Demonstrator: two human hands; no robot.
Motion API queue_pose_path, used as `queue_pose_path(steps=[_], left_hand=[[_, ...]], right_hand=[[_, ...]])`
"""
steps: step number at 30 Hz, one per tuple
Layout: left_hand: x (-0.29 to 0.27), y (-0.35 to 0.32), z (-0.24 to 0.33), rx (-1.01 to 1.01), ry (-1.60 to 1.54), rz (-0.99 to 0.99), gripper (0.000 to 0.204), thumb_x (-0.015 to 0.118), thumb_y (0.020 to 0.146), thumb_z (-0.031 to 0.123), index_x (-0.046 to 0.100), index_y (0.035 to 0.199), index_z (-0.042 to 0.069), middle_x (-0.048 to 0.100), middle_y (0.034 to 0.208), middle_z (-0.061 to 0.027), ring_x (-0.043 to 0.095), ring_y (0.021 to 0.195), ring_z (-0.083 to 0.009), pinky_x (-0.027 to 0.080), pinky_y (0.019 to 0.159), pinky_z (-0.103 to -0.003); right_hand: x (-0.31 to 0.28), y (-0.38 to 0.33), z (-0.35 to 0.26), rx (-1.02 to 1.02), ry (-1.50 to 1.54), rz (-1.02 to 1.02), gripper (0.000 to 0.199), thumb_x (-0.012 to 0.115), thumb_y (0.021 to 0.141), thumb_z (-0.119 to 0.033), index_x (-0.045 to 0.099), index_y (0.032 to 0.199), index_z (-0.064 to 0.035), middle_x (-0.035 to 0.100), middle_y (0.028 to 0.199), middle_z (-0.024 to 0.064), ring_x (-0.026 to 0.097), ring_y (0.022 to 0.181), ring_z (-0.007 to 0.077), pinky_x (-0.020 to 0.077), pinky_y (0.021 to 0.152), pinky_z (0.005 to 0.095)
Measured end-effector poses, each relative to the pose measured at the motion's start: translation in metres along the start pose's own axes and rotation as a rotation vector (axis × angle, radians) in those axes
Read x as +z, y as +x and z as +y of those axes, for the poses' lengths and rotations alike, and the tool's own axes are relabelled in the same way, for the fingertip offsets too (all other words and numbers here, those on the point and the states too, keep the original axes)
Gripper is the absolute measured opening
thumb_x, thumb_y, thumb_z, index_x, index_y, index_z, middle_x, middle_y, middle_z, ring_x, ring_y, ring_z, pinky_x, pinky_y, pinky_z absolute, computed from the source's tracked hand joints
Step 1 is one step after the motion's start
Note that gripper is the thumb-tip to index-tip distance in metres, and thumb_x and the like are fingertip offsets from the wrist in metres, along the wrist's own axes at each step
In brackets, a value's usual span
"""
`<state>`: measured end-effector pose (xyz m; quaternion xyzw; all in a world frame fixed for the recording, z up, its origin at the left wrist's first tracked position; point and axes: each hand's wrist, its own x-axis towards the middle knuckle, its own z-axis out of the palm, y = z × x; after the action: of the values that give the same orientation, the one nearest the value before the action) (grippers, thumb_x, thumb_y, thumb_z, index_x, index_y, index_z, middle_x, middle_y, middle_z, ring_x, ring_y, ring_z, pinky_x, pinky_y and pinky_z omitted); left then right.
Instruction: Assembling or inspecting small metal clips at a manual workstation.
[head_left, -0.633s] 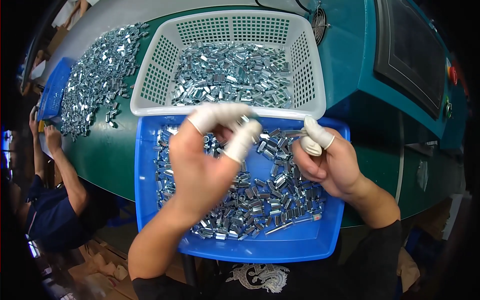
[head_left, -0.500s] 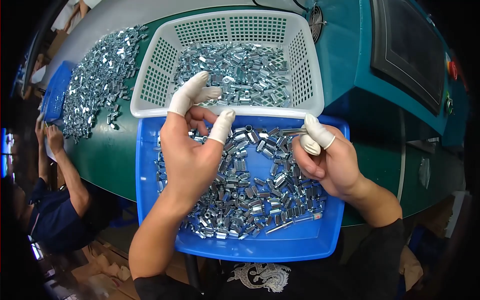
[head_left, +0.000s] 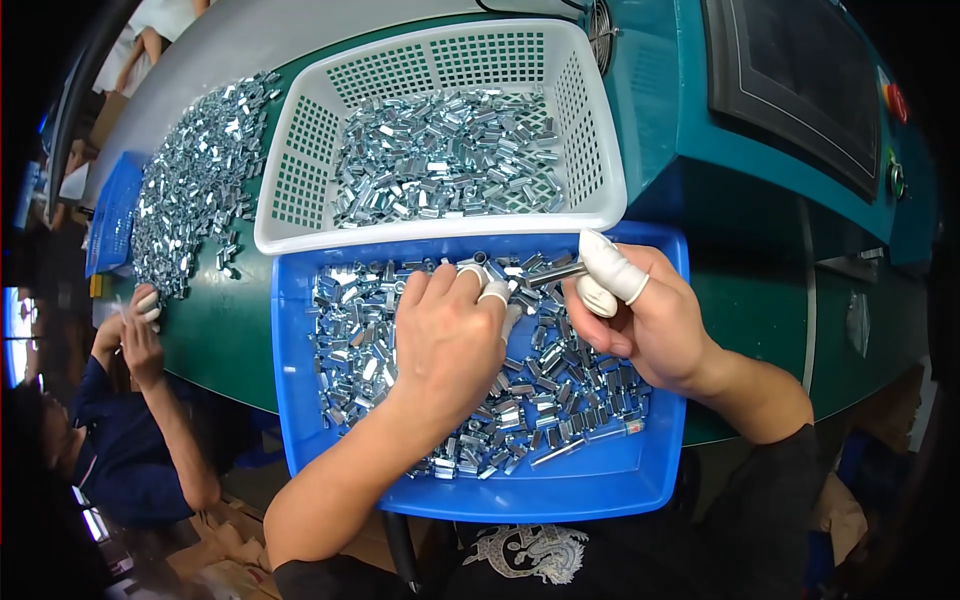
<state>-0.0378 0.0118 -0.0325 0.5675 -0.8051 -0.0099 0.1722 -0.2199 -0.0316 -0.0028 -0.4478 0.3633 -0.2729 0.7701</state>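
Observation:
My right hand (head_left: 650, 310), with white finger cots on thumb and forefinger, pinches a slim steel rod (head_left: 558, 273) that points left over the blue tray (head_left: 600, 480). My left hand (head_left: 450, 335), also in white finger cots, is back-up over the tray with its fingers curled down among the small hexagonal metal nuts (head_left: 600, 385). Its fingertips are partly hidden, so what they grip cannot be made out. A nut with a round hole (head_left: 480, 258) shows just beyond them. Near the tray's front right lies a thin pin-like tool with a clear handle (head_left: 612, 430).
A white perforated basket (head_left: 610, 195) holding more nuts stands behind the tray. At left is a large heap of nuts (head_left: 195, 185) beside a blue basket (head_left: 112, 215). A teal machine with a dark screen (head_left: 790, 95) is at right. A co-worker's hands (head_left: 140, 335) are at far left.
My left hand has turned over and dropped from above the tray's back edge into the nuts, its fingers curling. The right hand stays nearly in place. The co-worker's hands have moved nearer.

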Motion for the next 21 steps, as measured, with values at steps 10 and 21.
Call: queue_pose_path(steps=[10, 21], left_hand=[[-0.034, -0.002, -0.009, -0.324, -0.656, -0.024, 0.014, 0.073, 0.071, 0.004, 0.064, 0.082, 0.002, 0.066, 0.08, -0.0061, 0.06, 0.077, -0.0143, 0.045, 0.069, -0.025], [-0.041, -0.003, -0.005, -0.125, -0.87, 0.06, 0.024, 0.067, 0.076, -0.005, 0.064, 0.099, -0.001, 0.064, 0.093, -0.0101, 0.059, 0.083, -0.0152, 0.046, 0.075, -0.026]], right_hand=[[0.003, -0.002, 0.003, -0.176, -0.219, 0.071, 0.046, 0.034, 0.098, -0.035, 0.049, 0.065, -0.0067, 0.048, 0.055, -0.0008, 0.034, 0.044, 0.0031, 0.0279, 0.043, 0.0195], [0.006, -0.006, 0.007, -0.27, -0.324, 0.028, 0.04, 0.037, 0.099, -0.026, 0.049, 0.066, -0.006, 0.05, 0.056, -0.0013, 0.036, 0.046, 0.0026, 0.0299, 0.044, 0.0189]])
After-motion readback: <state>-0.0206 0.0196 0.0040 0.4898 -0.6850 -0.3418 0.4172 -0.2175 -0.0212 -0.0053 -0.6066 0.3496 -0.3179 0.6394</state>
